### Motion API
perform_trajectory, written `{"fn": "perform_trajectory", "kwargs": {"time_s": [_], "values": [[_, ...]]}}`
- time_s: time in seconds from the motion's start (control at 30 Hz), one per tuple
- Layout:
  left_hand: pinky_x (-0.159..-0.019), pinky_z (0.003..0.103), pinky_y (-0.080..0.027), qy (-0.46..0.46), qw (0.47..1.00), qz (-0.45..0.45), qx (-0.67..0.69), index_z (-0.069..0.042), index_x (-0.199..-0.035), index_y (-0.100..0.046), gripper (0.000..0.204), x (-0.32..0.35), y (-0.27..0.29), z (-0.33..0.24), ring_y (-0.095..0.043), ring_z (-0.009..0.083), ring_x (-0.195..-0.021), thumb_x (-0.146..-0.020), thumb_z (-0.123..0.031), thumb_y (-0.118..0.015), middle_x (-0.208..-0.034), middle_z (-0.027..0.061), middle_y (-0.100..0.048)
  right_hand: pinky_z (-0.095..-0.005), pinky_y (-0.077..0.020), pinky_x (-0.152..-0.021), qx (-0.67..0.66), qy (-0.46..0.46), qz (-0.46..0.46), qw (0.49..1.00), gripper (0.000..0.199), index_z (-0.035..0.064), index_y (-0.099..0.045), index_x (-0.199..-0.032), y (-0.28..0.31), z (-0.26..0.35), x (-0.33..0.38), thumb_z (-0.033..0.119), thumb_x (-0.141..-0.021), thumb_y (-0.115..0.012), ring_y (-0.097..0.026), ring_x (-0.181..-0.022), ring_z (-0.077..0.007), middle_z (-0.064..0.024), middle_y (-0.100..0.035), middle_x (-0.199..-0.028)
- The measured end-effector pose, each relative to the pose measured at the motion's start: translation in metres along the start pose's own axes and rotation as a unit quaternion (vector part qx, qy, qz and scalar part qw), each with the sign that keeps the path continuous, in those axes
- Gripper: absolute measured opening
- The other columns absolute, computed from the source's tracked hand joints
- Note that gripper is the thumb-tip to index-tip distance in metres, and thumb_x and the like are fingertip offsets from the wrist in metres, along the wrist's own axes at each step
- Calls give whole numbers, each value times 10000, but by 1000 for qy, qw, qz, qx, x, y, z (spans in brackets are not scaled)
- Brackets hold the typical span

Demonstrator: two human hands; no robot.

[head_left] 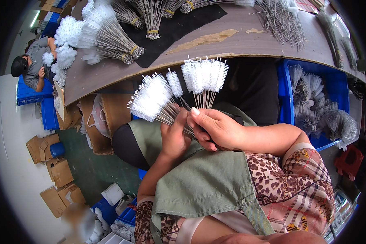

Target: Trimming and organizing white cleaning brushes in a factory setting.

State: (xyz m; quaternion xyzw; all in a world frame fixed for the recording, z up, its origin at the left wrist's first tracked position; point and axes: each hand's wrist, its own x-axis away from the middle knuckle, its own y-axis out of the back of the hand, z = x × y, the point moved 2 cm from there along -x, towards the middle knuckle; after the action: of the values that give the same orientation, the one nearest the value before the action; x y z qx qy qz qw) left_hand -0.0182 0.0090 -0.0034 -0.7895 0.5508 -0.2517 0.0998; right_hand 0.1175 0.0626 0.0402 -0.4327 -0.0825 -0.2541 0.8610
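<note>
Thin wire brushes with white bristles are fanned out in both of my hands, above my lap and just short of the table edge. My left hand (175, 136) is closed round the wire stems of one bunch of brushes (151, 97), which leans to the left. In my right hand (219, 129) a second bunch of brushes (204, 76) stands nearly upright, its stems pinched between thumb and fingers. One single brush (175, 83) sticks up between the two bunches; which hand holds it I cannot tell. The lower stem ends are hidden by my fingers.
On the grey table (248, 46), banded brush bundles (110, 34) lie partly on a black cloth (183, 28); loose wire brushes (282, 20) lie farther right. A blue bin (286, 93) below holds more brushes. Cardboard boxes (61, 173) stand at left, where another person (36, 61) sits.
</note>
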Motion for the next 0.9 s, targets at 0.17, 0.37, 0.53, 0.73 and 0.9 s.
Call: {"fn": "perform_trajectory", "kwargs": {"time_s": [0.17,0.37,0.53,0.73,0.9], "values": [[-577,245,-460,1,1000,-8,8,-44,-894,-502,127,0,-1,1,-539,95,-662,-956,-155,-497,-776,23,-532,-212,-320,-397,12,18,8,1000,409,71,-429,-866,1,-2,-2,430,-1003,-290,-375,-417,-78,12,-371,-582],[-587,248,-462,5,1000,0,3,-37,-934,-516,120,0,1,2,-542,98,-672,-955,-154,-497,-785,23,-543,-214,-326,-398,29,34,1,999,404,71,-420,-845,2,-5,-4,415,-1008,-285,-377,-419,-80,9,-383,-585],[-596,242,-457,7,1000,-2,-1,-35,-937,-528,123,0,-2,1,-541,92,-685,-958,-150,-490,-781,20,-543,-211,-338,-410,40,42,-1,998,401,67,-409,-836,3,-4,-3,408,-1009,-290,-394,-429,-85,0,-391,-595],[-590,241,-451,7,1000,-14,-12,-30,-931,-531,135,1,-5,0,-538,89,-682,-959,-155,-487,-777,21,-544,-222,-357,-417,41,40,6,998,396,56,-414,-860,4,-4,-3,400,-1010,-290,-396,-437,-93,-6,-391,-606],[-712,289,-503,7,999,-25,21,-19,-1028,-548,130,-2,-2,1,-588,150,-774,-909,-69,-545,-900,51,-594,-234,-370,-427,102,145,9,984,385,39,-431,-882,11,23,4,384,-1007,-313,-409,-443,-106,-31,-420,-607]]}}
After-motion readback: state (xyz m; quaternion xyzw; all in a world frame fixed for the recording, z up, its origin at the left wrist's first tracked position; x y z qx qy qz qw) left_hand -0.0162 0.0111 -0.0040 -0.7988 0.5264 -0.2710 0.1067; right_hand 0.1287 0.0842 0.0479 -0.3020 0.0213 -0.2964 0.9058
